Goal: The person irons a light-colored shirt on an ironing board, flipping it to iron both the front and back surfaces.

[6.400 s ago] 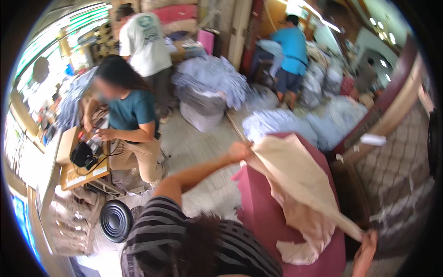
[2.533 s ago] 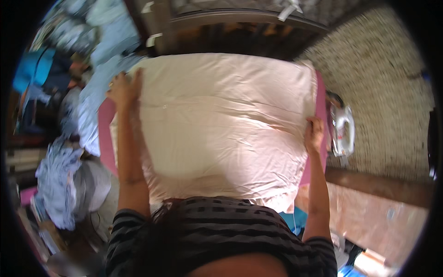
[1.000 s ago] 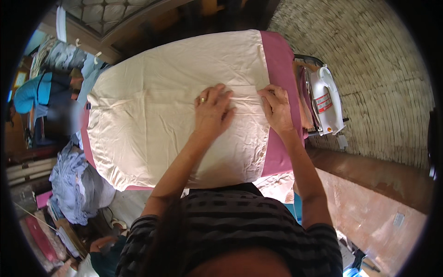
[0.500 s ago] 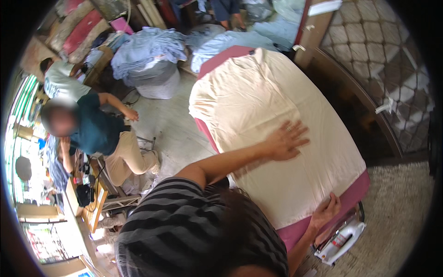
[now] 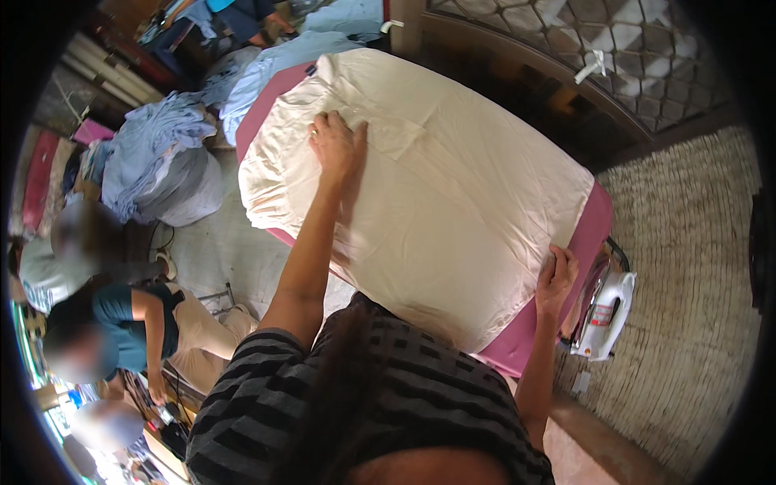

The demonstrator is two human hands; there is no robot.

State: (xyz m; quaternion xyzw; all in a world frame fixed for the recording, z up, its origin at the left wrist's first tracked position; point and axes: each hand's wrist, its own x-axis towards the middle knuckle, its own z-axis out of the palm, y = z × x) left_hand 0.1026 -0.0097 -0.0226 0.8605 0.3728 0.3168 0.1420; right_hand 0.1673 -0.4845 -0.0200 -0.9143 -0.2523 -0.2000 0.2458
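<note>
Mostly hidden maroon board (image 5: 596, 212), cream cloth (image 5: 440, 198) atop, left hand (image 5: 335, 150), palm unseen

Grey floor (image 5: 234, 249) lies left, a latticed panel (image 5: 675, 89) upper right, glare (image 5: 58, 420) lower left.

garment (image 5: 461, 210): creased cloth, slight sheen | board cover (image 5: 594, 214): matt cloth | iron (image 5: 602, 323): glossy plastic

Most of the board (image 5: 594, 220) is covered by the cloth (image 5: 444, 194), whose near edge is partly hidden by the striped shirt (image 5: 404, 388). A far co-worker (image 5: 240, 18) is cut off at the top.
</note>
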